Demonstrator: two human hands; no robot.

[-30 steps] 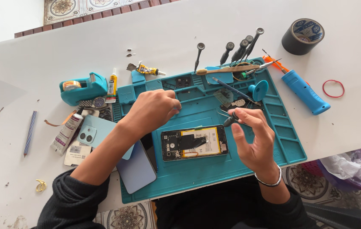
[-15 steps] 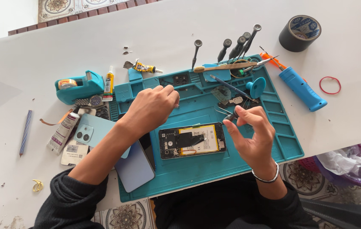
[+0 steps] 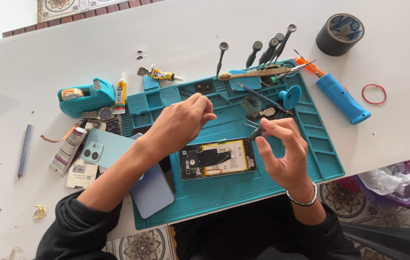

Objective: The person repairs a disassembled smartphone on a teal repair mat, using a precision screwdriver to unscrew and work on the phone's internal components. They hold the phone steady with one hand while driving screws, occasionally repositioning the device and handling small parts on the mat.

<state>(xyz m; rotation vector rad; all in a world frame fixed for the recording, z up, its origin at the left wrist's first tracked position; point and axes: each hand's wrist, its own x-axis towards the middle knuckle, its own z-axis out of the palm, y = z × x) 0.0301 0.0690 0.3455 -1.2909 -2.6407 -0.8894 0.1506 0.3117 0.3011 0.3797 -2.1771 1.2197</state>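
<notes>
An opened phone, its yellow battery and dark board showing, lies face down on a teal repair mat. My left hand hovers above the mat's upper middle with its fingers curled and the thumb and forefinger pinched together; whether anything tiny sits between them I cannot tell. To the right of the phone, my right hand grips a small dark-handled tool between thumb and fingers. A metal bracelet circles that wrist.
Several screwdrivers, a wooden toothbrush and a teal suction cup sit at the mat's top. A blue back cover, tape dispenser, glue tubes, blue cylinder tool, black tape roll and red rubber band surround it.
My right hand's fingers have curled in around the dark tool after being spread. My left hand stays pinched above the mat, shifted slightly. The phone has not moved.
</notes>
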